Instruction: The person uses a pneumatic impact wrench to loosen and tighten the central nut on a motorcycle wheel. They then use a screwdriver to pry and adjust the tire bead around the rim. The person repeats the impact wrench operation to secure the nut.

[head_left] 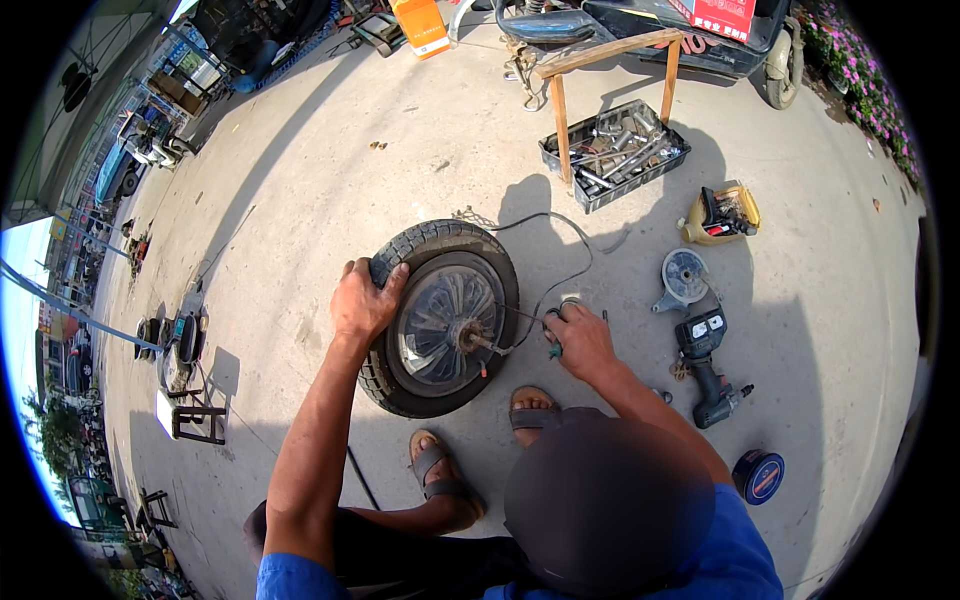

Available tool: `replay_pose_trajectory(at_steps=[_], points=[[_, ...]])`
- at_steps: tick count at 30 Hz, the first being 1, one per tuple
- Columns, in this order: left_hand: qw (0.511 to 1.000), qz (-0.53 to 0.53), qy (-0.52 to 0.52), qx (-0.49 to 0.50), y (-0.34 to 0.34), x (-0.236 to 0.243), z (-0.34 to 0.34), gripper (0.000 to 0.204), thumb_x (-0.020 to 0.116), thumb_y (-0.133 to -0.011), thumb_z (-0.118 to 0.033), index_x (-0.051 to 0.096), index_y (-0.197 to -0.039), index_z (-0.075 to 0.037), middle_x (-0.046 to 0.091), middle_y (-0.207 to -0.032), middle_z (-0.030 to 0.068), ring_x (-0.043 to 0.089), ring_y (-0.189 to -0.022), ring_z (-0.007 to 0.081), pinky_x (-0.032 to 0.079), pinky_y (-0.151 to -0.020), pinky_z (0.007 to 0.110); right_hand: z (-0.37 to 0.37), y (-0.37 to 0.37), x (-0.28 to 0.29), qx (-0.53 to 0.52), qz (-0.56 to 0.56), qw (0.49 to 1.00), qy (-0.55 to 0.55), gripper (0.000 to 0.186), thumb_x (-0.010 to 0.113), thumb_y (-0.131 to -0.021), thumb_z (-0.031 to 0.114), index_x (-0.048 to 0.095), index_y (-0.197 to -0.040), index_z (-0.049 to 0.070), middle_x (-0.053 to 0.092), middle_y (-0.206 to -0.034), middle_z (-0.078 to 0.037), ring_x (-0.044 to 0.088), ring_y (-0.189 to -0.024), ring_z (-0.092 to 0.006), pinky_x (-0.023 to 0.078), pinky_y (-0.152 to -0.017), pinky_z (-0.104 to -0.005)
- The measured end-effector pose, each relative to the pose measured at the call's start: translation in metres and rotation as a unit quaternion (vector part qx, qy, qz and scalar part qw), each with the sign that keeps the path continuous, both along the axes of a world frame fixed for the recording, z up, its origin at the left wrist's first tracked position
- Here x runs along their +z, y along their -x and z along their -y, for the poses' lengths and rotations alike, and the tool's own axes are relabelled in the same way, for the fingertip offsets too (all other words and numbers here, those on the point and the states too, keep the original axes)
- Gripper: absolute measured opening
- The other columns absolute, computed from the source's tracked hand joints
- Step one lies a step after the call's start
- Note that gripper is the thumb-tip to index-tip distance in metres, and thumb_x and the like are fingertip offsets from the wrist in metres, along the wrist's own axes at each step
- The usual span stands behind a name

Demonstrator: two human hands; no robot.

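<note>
A wheel with a black tyre (440, 406) and a dusty metal hub motor (430, 325) leans in front of my feet. My left hand (366, 303) is closed over the tyre's upper left edge, thumb on the sidewall. From the axle (472, 338) at the hub's centre a dark cable (588, 262) loops away to the right. To the right of the wheel, low over the concrete, my right hand (580, 338) has its fingers curled around a small dark item with a greenish part; its kind is too small to tell.
On the right lie a cordless impact wrench (708, 365), a round metal part (685, 276) and a round dark tin (758, 476). Beyond stand a cut-open yellow container (697, 228) of tools, a black crate (588, 198) of sockets and a wooden frame (560, 120). A small stool (195, 416) stands left.
</note>
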State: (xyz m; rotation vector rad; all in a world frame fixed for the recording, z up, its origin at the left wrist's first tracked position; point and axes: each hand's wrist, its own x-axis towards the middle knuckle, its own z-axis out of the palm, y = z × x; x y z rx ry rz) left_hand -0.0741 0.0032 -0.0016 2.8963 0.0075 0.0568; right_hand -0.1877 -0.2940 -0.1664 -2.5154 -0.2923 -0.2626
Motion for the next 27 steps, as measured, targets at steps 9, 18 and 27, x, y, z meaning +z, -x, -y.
replay_pose_trajectory(at_steps=[9, 18, 27], points=[[1.000, 0.004, -0.003, -0.004, -0.001, 0.000, 0.001, 0.068, 0.063, -0.091, -0.057, 0.065, -0.108, 0.008, 0.065, -0.112, 0.0274, 0.066, -0.101, 0.0440, 0.053, -0.089, 0.049, 0.004, -0.006, 0.011, 0.001, -0.113, 0.992, -0.057, 0.028, 0.071, -0.091, 0.031, 0.072, -0.102, 0.005, 0.069, -0.088, -0.017, 0.067, -0.085, -0.0390, 0.051, -0.073, -0.0501], [1.000, 0.016, -0.003, -0.015, 0.000, -0.002, 0.006, 0.070, 0.062, -0.091, -0.060, 0.064, -0.111, 0.007, 0.065, -0.114, 0.0257, 0.067, -0.102, 0.0430, 0.052, -0.089, 0.050, -0.008, -0.011, -0.026, -0.164, -0.278, 0.881, -0.346, 0.030, 0.072, -0.091, 0.029, 0.067, -0.083, 0.001, 0.063, -0.067, -0.011, 0.059, -0.060, -0.0293, 0.047, -0.060, -0.0430], [1.000, 0.014, 0.005, -0.015, 0.005, 0.006, 0.016, 0.068, 0.066, -0.090, -0.057, 0.066, -0.112, 0.008, 0.066, -0.114, 0.0279, 0.066, -0.103, 0.0447, 0.052, -0.089, 0.050, -0.007, -0.006, -0.011, -0.219, -0.366, 0.770, -0.475, 0.028, 0.074, -0.090, 0.024, 0.065, -0.081, -0.001, 0.063, -0.069, -0.007, 0.058, -0.057, -0.0222, 0.046, -0.056, -0.0418]])
